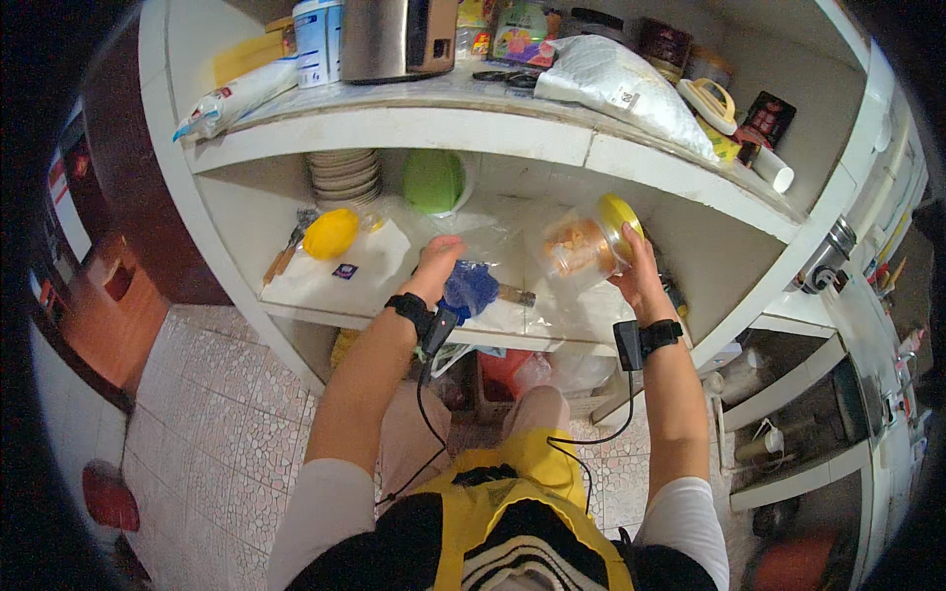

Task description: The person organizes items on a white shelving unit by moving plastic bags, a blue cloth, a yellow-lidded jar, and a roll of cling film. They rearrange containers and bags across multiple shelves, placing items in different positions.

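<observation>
In the middle compartment of a white tiled shelf, my right hand [641,277] grips a clear plastic jar [573,247]. The jar is tilted, its yellow lid [615,221] towards my fingers, and orange-brown pieces show inside. My left hand [437,267] is over the same compartment with its fingers curled. Clear plastic film [491,240] lies close by its fingertips; whether they pinch it is not plain. Just right of that wrist is a blue bundle [471,288]. A yellow, lemon-shaped object [331,233] rests on white paper [388,247] farther left.
Stacked plates [344,177] and a green bowl-like container [433,182] stand at the compartment's back. The shelf above [414,133] overhangs it, bearing a metallic appliance [384,37] and a silvery bag [613,89]. Bagged items [517,369] fill the space below. Cables [423,402] hang from both wrists.
</observation>
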Motion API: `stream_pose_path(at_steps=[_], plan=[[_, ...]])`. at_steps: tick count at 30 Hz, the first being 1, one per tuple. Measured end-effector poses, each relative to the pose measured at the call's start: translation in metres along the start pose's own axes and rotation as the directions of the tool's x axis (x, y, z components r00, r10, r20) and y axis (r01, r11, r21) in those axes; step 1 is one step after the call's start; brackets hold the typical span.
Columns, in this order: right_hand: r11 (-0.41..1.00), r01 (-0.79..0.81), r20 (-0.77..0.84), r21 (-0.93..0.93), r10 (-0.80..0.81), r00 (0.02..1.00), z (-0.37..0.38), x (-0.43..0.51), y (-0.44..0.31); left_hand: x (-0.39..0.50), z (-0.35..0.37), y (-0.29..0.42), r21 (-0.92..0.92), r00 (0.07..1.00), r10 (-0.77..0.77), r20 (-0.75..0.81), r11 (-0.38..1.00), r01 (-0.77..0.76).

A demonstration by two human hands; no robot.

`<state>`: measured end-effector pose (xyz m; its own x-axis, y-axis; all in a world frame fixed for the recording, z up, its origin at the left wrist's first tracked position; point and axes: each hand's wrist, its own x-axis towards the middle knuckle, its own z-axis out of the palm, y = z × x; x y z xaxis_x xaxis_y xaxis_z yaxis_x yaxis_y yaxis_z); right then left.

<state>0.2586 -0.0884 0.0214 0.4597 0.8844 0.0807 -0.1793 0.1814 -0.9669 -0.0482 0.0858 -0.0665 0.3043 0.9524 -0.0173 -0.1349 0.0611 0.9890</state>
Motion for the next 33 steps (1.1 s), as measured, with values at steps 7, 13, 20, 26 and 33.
stream_pose_path(at_steps=[7, 13, 20, 26, 33], plan=[[0.996, -0.068, 0.166, 0.063, 0.056, 0.984, 0.049, -0.012, 0.019, -0.058, -0.01, 0.021, 0.005, 0.976, 0.041, -0.213, 0.999, -0.04], [0.952, -0.235, 0.524, 0.198, 0.1, 0.846, 0.128, -0.04, 0.034, -0.144, -0.03, 0.017, -0.511, 0.999, 0.015, -0.035, 0.859, -0.031], [0.969, -0.201, 0.645, 0.146, 0.061, 0.761, 0.226, -0.092, 0.058, -0.233, -0.079, 0.031, -0.802, 0.968, 0.228, 0.108, 0.596, -0.051], [0.997, 0.026, 0.718, 0.07, -0.068, 0.692, 0.281, -0.1, 0.076, -0.243, -0.123, 0.019, -0.847, 0.946, 0.256, 0.201, 0.53, 0.036], [0.981, 0.183, 0.923, 0.068, -0.131, 0.361, 0.394, -0.078, 0.073, -0.199, -0.211, 0.025, -0.99, 0.803, 0.595, 0.032, 0.13, -0.056]])
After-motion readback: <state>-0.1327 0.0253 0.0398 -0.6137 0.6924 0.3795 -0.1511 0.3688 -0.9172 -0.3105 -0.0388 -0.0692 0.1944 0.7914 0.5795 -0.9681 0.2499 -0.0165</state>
